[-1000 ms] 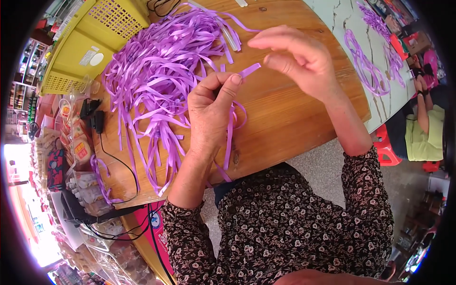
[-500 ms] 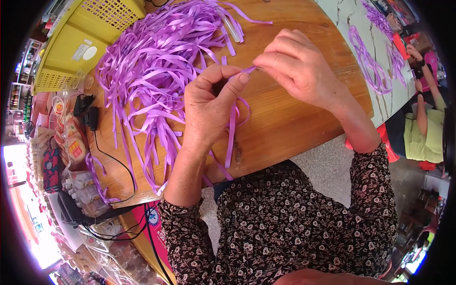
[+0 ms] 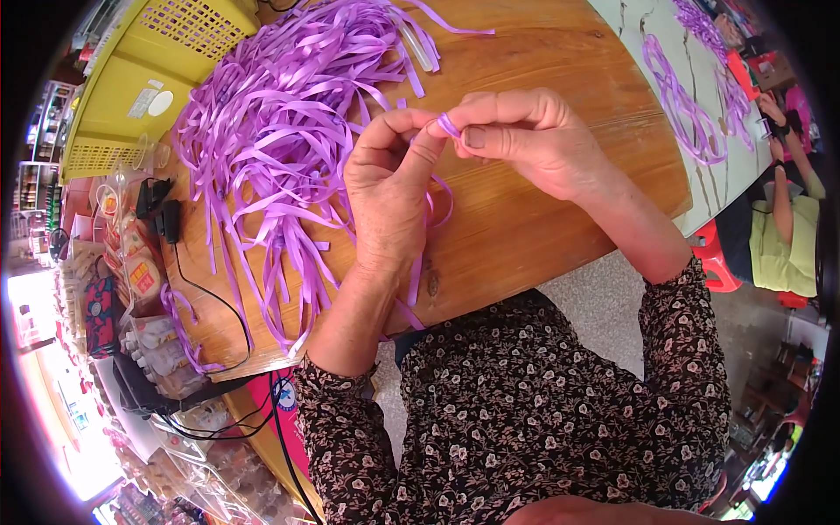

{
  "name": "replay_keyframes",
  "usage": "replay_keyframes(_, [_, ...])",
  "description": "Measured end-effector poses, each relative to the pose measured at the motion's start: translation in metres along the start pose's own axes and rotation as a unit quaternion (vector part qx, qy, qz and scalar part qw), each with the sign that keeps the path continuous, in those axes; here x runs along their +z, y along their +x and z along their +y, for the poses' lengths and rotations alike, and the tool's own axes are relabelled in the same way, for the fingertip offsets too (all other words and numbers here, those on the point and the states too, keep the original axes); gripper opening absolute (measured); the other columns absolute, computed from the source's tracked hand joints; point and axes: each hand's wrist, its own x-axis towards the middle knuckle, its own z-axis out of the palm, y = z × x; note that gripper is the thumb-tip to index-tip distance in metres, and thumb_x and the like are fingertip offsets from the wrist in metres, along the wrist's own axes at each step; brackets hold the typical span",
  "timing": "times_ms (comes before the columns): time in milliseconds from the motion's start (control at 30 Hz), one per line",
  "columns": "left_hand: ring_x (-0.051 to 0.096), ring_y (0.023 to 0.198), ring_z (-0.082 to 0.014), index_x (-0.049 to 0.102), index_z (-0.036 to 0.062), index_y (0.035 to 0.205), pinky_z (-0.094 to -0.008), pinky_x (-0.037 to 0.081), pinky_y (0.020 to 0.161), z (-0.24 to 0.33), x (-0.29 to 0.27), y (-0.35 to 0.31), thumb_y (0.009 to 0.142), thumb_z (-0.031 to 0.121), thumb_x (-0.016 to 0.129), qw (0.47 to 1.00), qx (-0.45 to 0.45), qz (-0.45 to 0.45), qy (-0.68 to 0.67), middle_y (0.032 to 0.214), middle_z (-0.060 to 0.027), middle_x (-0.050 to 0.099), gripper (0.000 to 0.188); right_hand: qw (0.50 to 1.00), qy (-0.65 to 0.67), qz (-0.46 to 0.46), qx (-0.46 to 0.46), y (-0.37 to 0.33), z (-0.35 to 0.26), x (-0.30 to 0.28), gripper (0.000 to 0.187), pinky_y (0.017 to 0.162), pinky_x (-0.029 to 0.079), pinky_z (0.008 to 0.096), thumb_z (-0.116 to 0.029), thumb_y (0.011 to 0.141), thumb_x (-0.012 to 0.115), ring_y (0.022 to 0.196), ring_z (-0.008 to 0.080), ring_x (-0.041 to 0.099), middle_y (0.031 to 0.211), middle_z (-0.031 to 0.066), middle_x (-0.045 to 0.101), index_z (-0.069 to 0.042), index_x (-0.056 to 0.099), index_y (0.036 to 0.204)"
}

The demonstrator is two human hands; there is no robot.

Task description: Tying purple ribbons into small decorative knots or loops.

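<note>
A narrow purple ribbon (image 3: 448,125) is pinched between both hands above the wooden table. My left hand (image 3: 389,179) grips it between thumb and forefinger, and a loop of it hangs below that hand. My right hand (image 3: 529,136) pinches the ribbon at the same spot, fingertips almost touching the left ones. There the ribbon makes a small fold or loop; whether it is knotted I cannot tell. Beyond my left hand lies a large tangled heap of purple ribbons (image 3: 289,114), some strands trailing toward the table's near edge.
A yellow plastic basket (image 3: 118,96) stands at the far left. Near it lie a black adapter (image 3: 168,220) with a cable and a clear tube (image 3: 416,48). On the right, a marble-patterned table (image 3: 626,26) holds more purple ribbons (image 3: 687,109); another person's hands (image 3: 774,114) are beside it.
My right hand has lowered and turned, bringing its thumb and fingertips against the left ones. The ribbon between them now forms a small fold.
</note>
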Motion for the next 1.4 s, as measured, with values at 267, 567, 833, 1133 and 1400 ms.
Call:
replay_keyframes(267, [0.045, 0.065, 0.0004, 0.061, 0.0049, 0.091, -0.0143, 0.035, 0.052, -0.009, 0.001, -0.003, 0.088, 0.002, 0.059, 0.996, 0.084, 0.016, 0.005, 0.076, 0.0045, 0.056, 0.004, 0.991, -0.118, 0.048, -0.033, 0.007, 0.004, 0.003, 0.024, 0.083, 0.05, 0.0251, 0.002, 0.086, 0.057, 0.094, 0.0142, 0.059, 0.109, 0.0092, 0.062, 0.001, 0.063, 0.109])
replay_keyframes(567, [0.036, 0.048, 0.0003, 0.063, 0.0032, 0.093, -0.0166, 0.026, 0.038, -0.006, 0.005, -0.007, 0.086, 0.006, 0.063, 0.999, -0.013, 0.049, -0.012, 0.066, 0.0058, 0.052, 0.007, 0.832, -0.502, 0.034, -0.234, 0.008, 0.01, 0.002, 0.028, 0.071, 0.049, 0.0241, 0.005, 0.08, 0.062, 0.083, 0.0144, 0.06, 0.089, 0.0047, 0.063, -0.004, 0.065, 0.106])
replay_keyframes(833, [0.042, 0.049, -0.0006, 0.063, 0.0032, 0.089, -0.0162, 0.027, 0.04, -0.005, 0.002, -0.008, 0.086, 0.008, 0.063, 0.998, -0.008, 0.058, -0.009, 0.069, 0.0035, 0.057, 0.005, 0.886, -0.428, 0.072, -0.162, 0.005, 0.009, 0.009, 0.021, 0.074, 0.05, 0.0247, 0.002, 0.082, 0.062, 0.082, 0.0118, 0.061, 0.087, 0.0043, 0.064, -0.001, 0.062, 0.102])
replay_keyframes(1133, [0.044, 0.049, -0.0009, 0.063, 0.0025, 0.088, -0.0167, 0.03, 0.041, -0.004, 0.0, -0.006, 0.087, 0.009, 0.062, 1.0, -0.003, 0.025, -0.002, 0.071, 0.0024, 0.058, 0.007, 0.978, -0.206, 0.029, -0.03, 0.006, 0.004, 0.006, 0.018, 0.081, 0.049, 0.0265, 0.0, 0.086, 0.058, 0.09, 0.0123, 0.059, 0.093, 0.0048, 0.063, 0.002, 0.061, 0.104])
replay_keyframes(1400, [0.044, 0.048, -0.0014, 0.061, 0.0011, 0.088, -0.0171, 0.03, 0.041, 0.006, -0.002, -0.005, 0.087, 0.008, 0.062, 0.993, -0.088, 0.031, 0.073, 0.064, 0.0036, 0.053, 0.007, 0.664, -0.644, -0.018, -0.379, 0.01, 0.004, -0.006, 0.032, 0.066, 0.046, 0.033, -0.004, 0.067, 0.064, 0.075, 0.0237, 0.056, 0.081, 0.0077, 0.059, 0.0, 0.065, 0.099])
